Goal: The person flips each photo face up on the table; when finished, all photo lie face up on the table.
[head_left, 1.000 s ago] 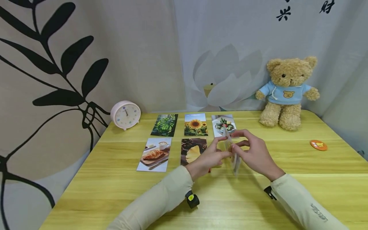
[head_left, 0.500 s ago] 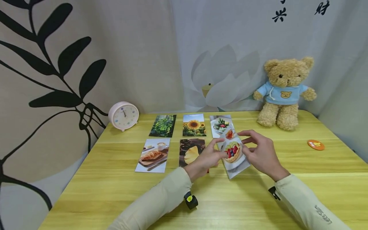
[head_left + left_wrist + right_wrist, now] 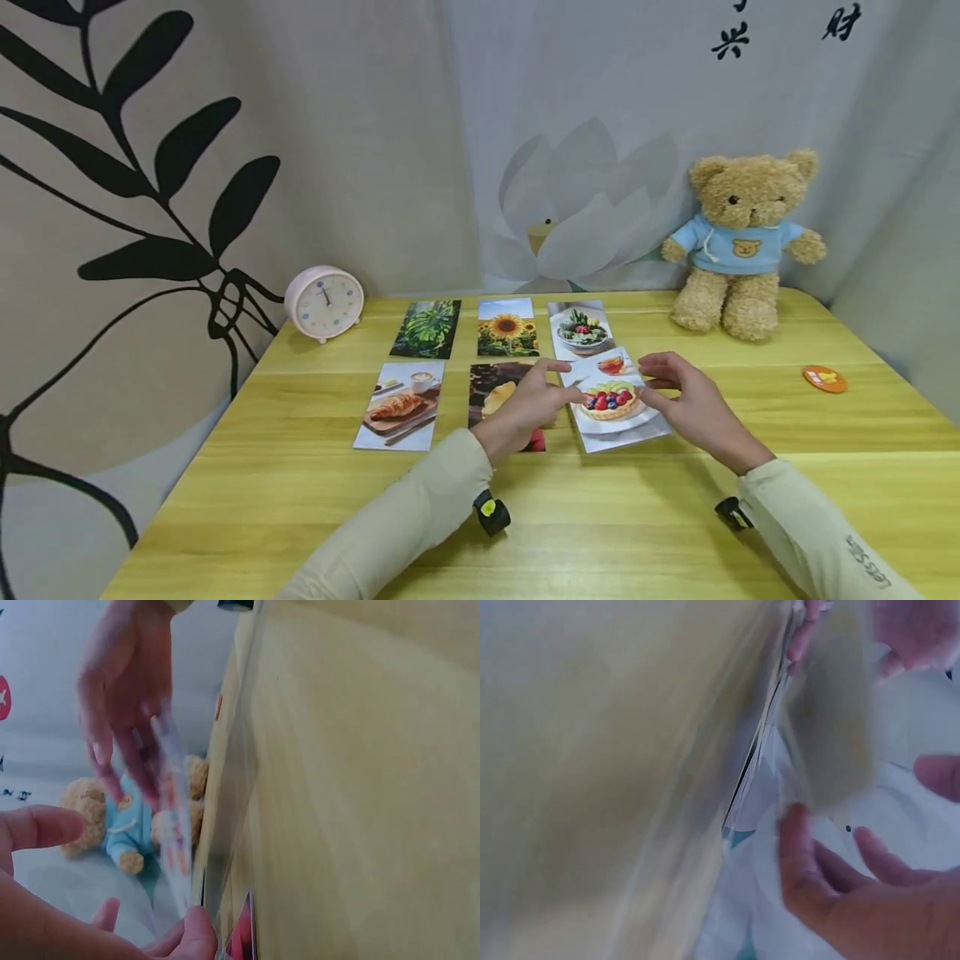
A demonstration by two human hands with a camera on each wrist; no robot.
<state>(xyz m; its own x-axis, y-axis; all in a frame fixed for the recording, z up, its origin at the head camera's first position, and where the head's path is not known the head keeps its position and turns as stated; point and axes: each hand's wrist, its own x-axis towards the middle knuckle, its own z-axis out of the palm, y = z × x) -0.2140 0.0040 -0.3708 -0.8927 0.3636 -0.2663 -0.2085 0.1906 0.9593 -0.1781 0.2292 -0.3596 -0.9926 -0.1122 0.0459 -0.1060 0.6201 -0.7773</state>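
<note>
A picture card of a fruit tart [image 3: 609, 402] is held tilted above the table, its picture side towards the head view. My left hand [image 3: 525, 408] pinches it at its left edge; in the left wrist view, the left fingertips [image 3: 196, 934] are right at the card's lower end. My right hand [image 3: 701, 408] is at the opposite edge, fingers spread, one fingertip [image 3: 795, 819] right at the card's corner in the right wrist view. Behind the card lies a salad-bowl card [image 3: 581, 327]. The ginkgo leaf card [image 3: 487, 387] is partly hidden by my left hand.
On the wooden table [image 3: 300, 508] also lie a croissant card [image 3: 397, 407], a sunflower card [image 3: 507, 327] and a green leaf card [image 3: 425, 329]. A pink clock [image 3: 324, 302] stands at the left, a teddy bear [image 3: 746, 242] at the back right. An orange disc [image 3: 825, 379] lies at the right.
The tart card has turned from edge-on to face the head view and lowered nearer the table. My right hand has shifted right and its fingers have loosened; the left still pinches.
</note>
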